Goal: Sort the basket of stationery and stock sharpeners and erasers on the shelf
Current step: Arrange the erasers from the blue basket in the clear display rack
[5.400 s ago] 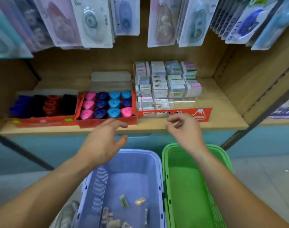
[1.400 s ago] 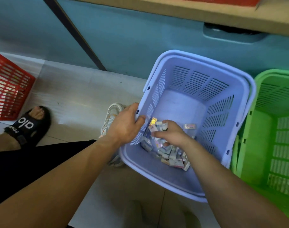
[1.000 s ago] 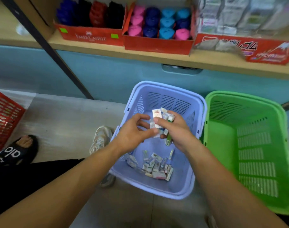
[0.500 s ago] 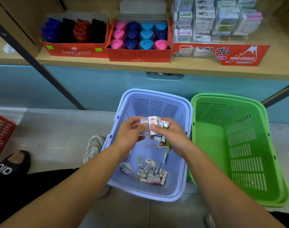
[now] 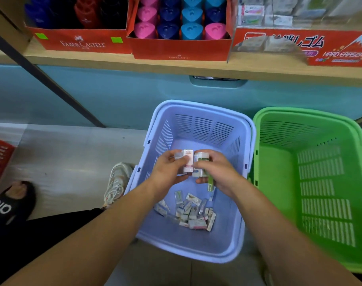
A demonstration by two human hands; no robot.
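Both your left hand (image 5: 169,170) and right hand (image 5: 214,172) pinch a bunch of erasers (image 5: 193,163) above the purple basket (image 5: 200,108); a loose pile (image 5: 188,211) waits inside, and sharpeners (image 5: 180,17) already sit shelved.

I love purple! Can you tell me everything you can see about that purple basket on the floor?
The purple basket is pale lavender plastic, rectangular, with slotted walls and a rounded rim. It stands upright on the floor below the shelf, close beside the green basket on its right. A heap of erasers lies on its bottom, toward the near side. Above it, the left hand and right hand hold a handful of erasers without touching it.
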